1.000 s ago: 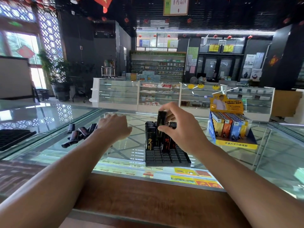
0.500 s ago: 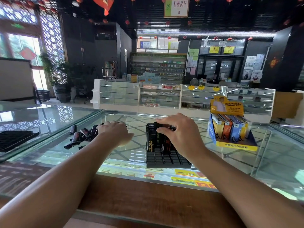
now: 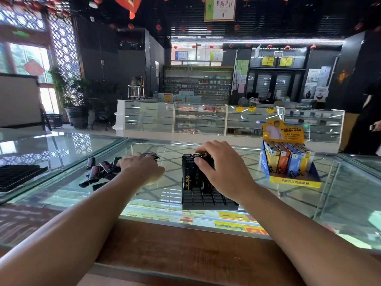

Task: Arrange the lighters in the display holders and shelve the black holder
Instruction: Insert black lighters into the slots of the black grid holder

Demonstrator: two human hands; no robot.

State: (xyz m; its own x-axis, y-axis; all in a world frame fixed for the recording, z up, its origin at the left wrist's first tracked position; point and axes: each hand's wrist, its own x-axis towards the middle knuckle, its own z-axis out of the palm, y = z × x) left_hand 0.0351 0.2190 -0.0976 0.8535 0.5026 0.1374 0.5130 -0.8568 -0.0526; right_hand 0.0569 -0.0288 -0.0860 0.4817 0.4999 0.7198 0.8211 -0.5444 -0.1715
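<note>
Curling over the tops of the upright lighters (image 3: 188, 174), the fingers (image 3: 204, 148) and thumb of the right hand (image 3: 224, 172) are closed on them at the back of the black holder (image 3: 206, 200), which is set on the glass counter (image 3: 288, 195), its near cells unfilled. The lighter should be pressed straight down until level with its neighbours. The left hand (image 3: 142, 169) is laid on the loose lighters (image 3: 94, 172); whether one is grasped cannot be told.
</note>
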